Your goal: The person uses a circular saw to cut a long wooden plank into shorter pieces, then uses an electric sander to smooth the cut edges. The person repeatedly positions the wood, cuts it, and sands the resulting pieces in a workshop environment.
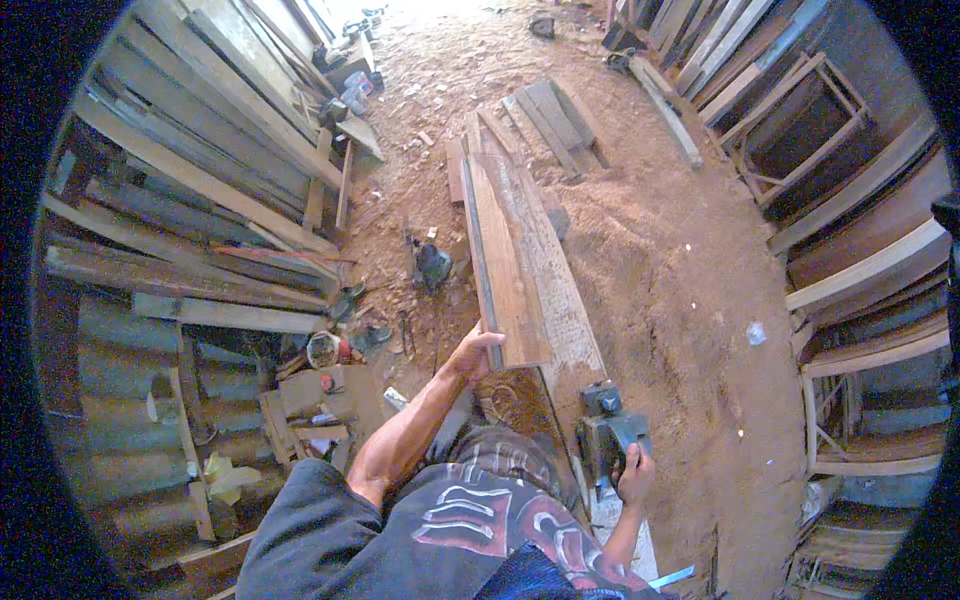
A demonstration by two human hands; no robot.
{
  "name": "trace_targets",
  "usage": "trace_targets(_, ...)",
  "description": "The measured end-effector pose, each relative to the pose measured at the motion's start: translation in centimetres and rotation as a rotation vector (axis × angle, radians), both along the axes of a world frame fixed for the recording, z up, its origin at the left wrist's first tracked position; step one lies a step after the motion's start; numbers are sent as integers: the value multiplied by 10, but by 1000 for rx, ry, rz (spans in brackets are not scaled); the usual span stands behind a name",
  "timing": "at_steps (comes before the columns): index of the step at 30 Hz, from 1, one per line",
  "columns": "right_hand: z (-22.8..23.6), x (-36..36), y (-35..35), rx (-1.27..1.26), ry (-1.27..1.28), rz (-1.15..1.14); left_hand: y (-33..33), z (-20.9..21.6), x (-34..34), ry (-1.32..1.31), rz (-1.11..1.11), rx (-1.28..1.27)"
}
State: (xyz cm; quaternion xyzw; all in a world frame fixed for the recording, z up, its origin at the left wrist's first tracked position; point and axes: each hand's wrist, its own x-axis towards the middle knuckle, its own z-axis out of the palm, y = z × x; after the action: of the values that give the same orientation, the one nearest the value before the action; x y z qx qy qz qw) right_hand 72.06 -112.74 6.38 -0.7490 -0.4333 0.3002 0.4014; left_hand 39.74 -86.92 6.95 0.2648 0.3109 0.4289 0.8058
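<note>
My left hand (474, 352) is closed around the near end of a long reddish-brown wooden board (512, 280), its thumb on the top face. The board points away from me. Beneath and to the right of it runs a rough, weathered plank (565, 295). My right hand (634, 472) grips a dark electric planer (604, 432), which is at the near part of that plank, to the right of my body. The planer's underside is hidden, and it appears apart from the board in my left hand.
Timber (210, 165) is stacked along the left wall, and wooden frames (800, 130) with curved pieces line the right. Short boards (555, 120) lie on the dusty floor ahead. A dark tool (433, 266) sits left of the board, with a small bucket (325, 348) nearer me.
</note>
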Motion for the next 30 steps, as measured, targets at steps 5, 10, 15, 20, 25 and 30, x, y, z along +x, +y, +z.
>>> trace_targets(5,0,-12,18,-169,212,12,-28,-14,-11,-62,-6,-329)
trace_targets(10,18,-27,28,-129,319,15,-27,-10,-11,54,-31,-193)
trace_targets(15,10,-29,35,-204,289,-22,-39,1,-2,45,-38,-213)
trace_targets(20,-12,-26,35,-214,200,-30,-41,-4,-10,30,-93,-311)
trace_targets(25,-13,-30,37,-190,354,-78,-34,-7,-16,-19,-122,-366)
trace_targets(30,-3,-37,46,-224,267,-75,-28,2,-14,-186,-6,-496)
